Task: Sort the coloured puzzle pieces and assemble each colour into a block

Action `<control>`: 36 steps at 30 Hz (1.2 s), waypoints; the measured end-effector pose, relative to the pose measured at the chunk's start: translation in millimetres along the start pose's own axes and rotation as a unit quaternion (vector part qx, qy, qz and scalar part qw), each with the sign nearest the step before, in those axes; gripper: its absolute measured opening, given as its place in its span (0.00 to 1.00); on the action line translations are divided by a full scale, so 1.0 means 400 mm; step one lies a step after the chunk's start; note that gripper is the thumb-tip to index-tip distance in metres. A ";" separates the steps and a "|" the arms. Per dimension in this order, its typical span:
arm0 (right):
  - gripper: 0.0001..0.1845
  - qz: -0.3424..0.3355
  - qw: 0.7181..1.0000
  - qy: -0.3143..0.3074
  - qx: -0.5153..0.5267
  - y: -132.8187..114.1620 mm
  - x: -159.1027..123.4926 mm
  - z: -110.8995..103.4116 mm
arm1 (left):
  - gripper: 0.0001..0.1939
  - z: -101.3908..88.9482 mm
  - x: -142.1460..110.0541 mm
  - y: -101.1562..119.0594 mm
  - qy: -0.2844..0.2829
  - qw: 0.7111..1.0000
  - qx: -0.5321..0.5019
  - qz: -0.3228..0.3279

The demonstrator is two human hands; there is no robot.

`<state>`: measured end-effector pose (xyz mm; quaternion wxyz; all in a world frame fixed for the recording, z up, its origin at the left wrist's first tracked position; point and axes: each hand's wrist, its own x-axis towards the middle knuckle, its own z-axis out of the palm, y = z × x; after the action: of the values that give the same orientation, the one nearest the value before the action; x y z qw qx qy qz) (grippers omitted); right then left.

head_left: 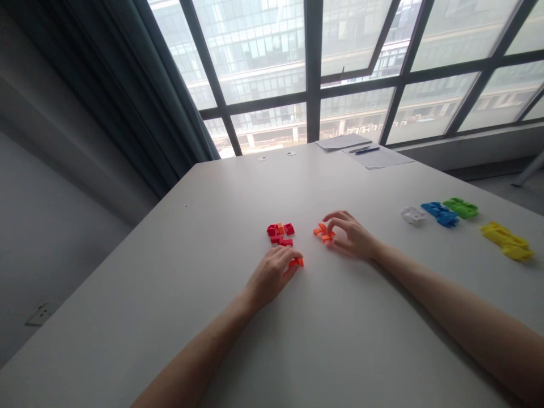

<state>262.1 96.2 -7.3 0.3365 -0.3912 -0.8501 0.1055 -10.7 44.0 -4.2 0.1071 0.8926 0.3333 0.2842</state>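
Observation:
My left hand rests on the white table with thumb and fingertips closed around a small orange plastic block. Just beyond its knuckles lie several red blocks, with one orange block among them. My right hand is curved over a small group of orange blocks; its thumb and fingers are apart in a C shape. The fingertips are at the blocks, and I cannot tell whether they touch one. The exact shape of these small pieces is too fine to make out.
To the right on the table lie white pieces, blue pieces, green pieces and yellow pieces. Paper sheets with a pen are at the far edge, before the windows. A dark curtain hangs left.

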 end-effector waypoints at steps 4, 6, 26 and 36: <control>0.06 0.020 1.000 0.000 0.001 0.015 -0.001 0.009 | 0.09 -0.010 0.009 0.000 -0.023 0.999 0.042 0.004; 0.07 0.015 1.000 0.000 0.005 0.018 -0.001 0.012 | 0.12 -0.019 0.017 0.002 -0.034 0.997 0.062 0.005; 0.05 0.152 0.984 0.069 0.057 0.012 0.004 0.009 | 0.19 0.069 0.169 0.013 -0.020 0.999 0.022 -0.028; 0.07 0.158 0.977 0.130 0.052 0.036 0.002 0.020 | 0.13 0.076 0.160 0.005 0.019 0.998 -0.048 0.028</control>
<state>265.2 107.1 -19.1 0.4435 -0.5131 -0.7194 0.1500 47.3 84.2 -0.4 0.1357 0.8897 0.2959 0.3201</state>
